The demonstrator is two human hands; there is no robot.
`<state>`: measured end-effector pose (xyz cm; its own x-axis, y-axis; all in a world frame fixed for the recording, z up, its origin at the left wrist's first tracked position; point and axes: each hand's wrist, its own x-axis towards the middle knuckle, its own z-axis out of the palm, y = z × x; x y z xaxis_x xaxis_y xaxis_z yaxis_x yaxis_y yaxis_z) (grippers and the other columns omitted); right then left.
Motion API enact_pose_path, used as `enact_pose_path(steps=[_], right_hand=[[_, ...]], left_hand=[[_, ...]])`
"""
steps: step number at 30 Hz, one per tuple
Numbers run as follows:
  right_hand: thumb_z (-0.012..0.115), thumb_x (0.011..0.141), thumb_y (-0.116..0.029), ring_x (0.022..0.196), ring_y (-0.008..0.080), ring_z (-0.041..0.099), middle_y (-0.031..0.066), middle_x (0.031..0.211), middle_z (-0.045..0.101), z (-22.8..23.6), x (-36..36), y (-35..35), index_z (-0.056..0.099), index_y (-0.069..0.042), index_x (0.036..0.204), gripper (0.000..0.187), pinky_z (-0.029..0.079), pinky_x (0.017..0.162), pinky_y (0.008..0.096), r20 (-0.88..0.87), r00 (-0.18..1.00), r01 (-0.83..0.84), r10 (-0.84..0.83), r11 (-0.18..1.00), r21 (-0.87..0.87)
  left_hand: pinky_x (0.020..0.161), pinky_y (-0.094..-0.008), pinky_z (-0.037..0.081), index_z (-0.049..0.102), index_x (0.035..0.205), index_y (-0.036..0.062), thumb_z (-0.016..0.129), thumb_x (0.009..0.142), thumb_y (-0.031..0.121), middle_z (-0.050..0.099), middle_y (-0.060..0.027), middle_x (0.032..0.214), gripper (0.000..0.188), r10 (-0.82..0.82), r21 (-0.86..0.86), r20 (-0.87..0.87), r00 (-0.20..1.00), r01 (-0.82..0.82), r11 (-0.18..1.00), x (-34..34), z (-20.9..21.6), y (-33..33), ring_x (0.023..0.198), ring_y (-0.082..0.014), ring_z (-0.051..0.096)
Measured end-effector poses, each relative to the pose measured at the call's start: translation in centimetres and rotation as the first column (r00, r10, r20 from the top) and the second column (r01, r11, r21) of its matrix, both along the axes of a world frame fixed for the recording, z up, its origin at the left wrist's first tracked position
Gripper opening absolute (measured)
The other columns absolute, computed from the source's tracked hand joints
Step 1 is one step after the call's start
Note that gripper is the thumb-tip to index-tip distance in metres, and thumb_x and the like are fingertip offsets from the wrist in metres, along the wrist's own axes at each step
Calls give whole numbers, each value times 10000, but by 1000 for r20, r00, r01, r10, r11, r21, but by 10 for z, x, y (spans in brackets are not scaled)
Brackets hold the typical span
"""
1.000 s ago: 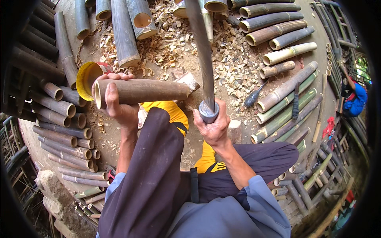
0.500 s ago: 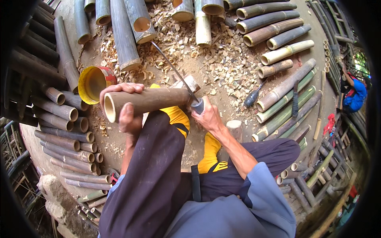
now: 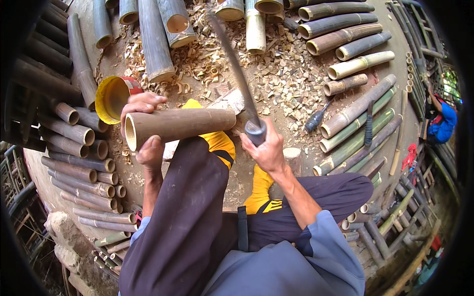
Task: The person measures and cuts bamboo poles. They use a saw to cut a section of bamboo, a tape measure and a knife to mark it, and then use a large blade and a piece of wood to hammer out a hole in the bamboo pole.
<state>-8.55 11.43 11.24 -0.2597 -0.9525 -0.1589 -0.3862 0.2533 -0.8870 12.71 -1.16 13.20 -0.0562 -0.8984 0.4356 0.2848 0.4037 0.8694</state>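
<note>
A brown bamboo tube (image 3: 182, 126) lies sideways above my left knee, its hollow pale end toward the left. Near that end my left hand (image 3: 148, 123) grips it, thumb below and fingers over the top. The tube's right end is by a wooden block (image 3: 229, 102) on the ground. My right hand (image 3: 265, 148) is closed round the dark grey handle (image 3: 256, 132) of a long-bladed knife. Its blade (image 3: 233, 59), smeared by motion, points up and away, apart from the tube.
A yellow-rimmed bucket (image 3: 109, 101) stands beyond my left hand. Wood chips (image 3: 291, 84) cover the ground ahead. Bamboo tubes lie in rows at left (image 3: 81, 170), far side (image 3: 154, 44) and right (image 3: 345, 39). A dark-handled tool (image 3: 314, 121) lies right. A person in blue (image 3: 441, 121) is far right.
The knife blade has lifted off the tube's right end and swung more upright. My right hand has turned and moved slightly right. The tube has shifted slightly; my left hand still holds it.
</note>
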Motion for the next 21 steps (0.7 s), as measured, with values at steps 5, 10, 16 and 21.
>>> enact_pose_path(steps=[5,10,16,21], right_hand=[[682,768,-179,701,361,667,204,777,655,-66,-17,13,481,11,971,342,541,598,391,-120,980,-121,162,949,290],[673,786,-143,672,196,657,130,736,637,-18,-6,8,482,3,990,316,513,582,317,-15,1000,9,-6,987,160],[690,788,-114,663,181,646,125,723,624,-13,6,4,466,-6,959,302,501,548,301,83,990,130,-112,955,-267],[670,802,-162,657,237,664,153,747,645,-37,-14,9,494,-2,970,291,521,558,324,-44,999,-1,11,971,241]], left_hand=[[899,-461,429,463,1174,-1,617,697,320,509,-144,991,595,-121,467,-59,991,135,874,-4,6,-1,964,-290,521],[800,-435,489,425,1177,16,549,796,231,540,-121,894,455,346,453,-307,887,-184,872,-26,7,2,818,-235,547],[821,-429,468,440,1089,44,568,778,243,520,-91,884,391,363,452,-232,902,-230,862,-34,-2,5,834,-226,531],[853,-428,443,445,1073,60,554,746,266,506,-82,886,402,261,419,-253,932,-137,897,-25,-11,10,870,-228,516]])
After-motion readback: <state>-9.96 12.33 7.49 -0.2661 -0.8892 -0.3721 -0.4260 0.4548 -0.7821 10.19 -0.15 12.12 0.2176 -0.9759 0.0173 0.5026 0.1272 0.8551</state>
